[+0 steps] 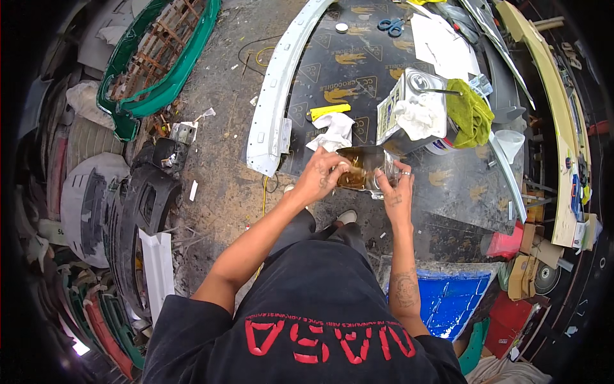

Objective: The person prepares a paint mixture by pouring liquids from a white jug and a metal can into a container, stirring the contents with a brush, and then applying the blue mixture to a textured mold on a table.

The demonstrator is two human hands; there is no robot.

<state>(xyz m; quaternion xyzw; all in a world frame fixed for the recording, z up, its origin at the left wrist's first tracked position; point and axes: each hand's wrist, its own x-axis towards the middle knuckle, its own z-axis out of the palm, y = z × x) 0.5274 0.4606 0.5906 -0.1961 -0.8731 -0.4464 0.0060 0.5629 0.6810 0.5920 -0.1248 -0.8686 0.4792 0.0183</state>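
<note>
A squarish container point(358, 179) with amber liquid sits at the near edge of the dark printed worktop, between my hands. My right hand point(395, 189) grips its right side, thumb on top. My left hand point(323, 173) is closed at its left side, pinching something small and pale over the liquid that I cannot make out. Beyond them lie a crumpled white cloth point(329, 131), a yellow bar point(329, 109), a large metal can point(396, 96) topped with white paper, and a green cloth point(467, 115).
A white panel point(268, 115) lines the worktop's left edge. Scissors point(390, 27), white sheets point(441, 45) and a funnel point(510, 144) lie farther out. Green moulds point(192, 64) and dark bumpers point(141, 198) crowd the left; a blue panel point(441, 301) is at lower right.
</note>
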